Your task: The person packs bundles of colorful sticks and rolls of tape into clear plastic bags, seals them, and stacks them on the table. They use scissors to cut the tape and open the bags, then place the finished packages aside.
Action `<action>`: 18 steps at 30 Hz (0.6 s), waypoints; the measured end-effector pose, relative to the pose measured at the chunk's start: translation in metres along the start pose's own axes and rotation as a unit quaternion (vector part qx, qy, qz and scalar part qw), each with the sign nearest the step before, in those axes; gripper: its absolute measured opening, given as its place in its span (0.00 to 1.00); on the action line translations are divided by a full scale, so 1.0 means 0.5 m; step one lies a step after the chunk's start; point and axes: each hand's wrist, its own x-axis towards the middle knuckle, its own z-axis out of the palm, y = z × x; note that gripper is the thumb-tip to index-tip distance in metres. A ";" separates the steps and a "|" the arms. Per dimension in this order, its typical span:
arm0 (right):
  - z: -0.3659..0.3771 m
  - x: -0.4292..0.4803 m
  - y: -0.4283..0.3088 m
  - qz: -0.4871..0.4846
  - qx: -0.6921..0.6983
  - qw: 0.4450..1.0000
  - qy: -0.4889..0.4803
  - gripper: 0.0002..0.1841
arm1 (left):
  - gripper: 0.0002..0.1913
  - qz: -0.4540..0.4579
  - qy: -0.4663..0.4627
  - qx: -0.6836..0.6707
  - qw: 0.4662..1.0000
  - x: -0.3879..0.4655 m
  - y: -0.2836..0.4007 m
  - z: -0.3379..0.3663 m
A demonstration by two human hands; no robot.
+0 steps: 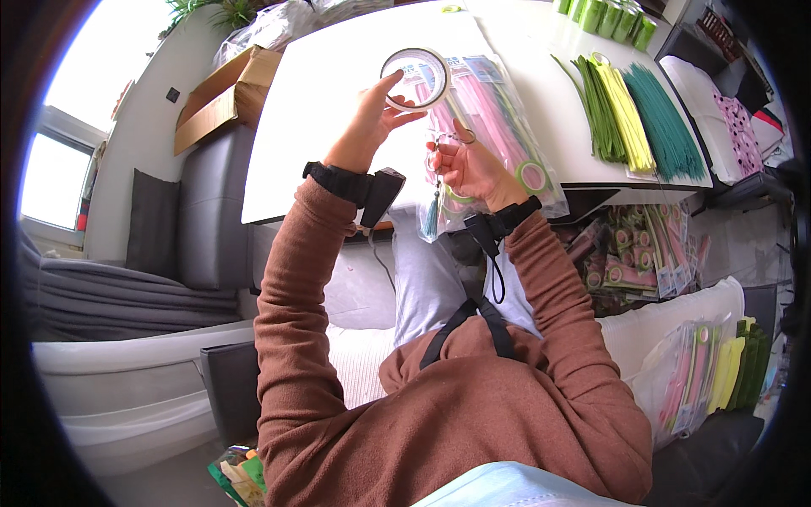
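Note:
My left hand (370,123) grips a roll of clear-looking tape (446,79) by its rim, with the thumb at the ring's upper left edge. In my right hand (472,171) is a pair of small scissors (470,137), fingers through or around the handles. A teal tassel (433,217) dangles from them. Beneath both hands, clear plastic bags (491,111) of pink and green stems lie on the white table (304,120), overhanging its near edge. A light green tape roll (543,177) shows inside one bag, just right of my right wrist.
Bundles of green (602,120), yellow (627,120) and teal chenille stems (665,127) lie on the table's right. Green rolls (611,22) stand at the far right. A cardboard box (215,101) sits left. More packed bags lie under the table (640,253) and on the seat (690,374).

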 end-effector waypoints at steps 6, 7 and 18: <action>-0.021 -0.019 0.009 -0.030 0.039 0.998 -0.035 0.34 | 0.26 0.077 -0.070 0.015 0.994 -0.009 0.051 -0.009; -0.027 -0.030 0.010 -0.043 0.035 0.998 -0.036 0.34 | 0.27 0.082 -0.091 0.011 0.992 -0.011 0.065 -0.020; -0.096 -0.246 -0.049 -0.138 0.052 0.985 -0.091 0.35 | 0.33 -0.045 0.078 0.292 0.952 -0.137 0.137 -0.328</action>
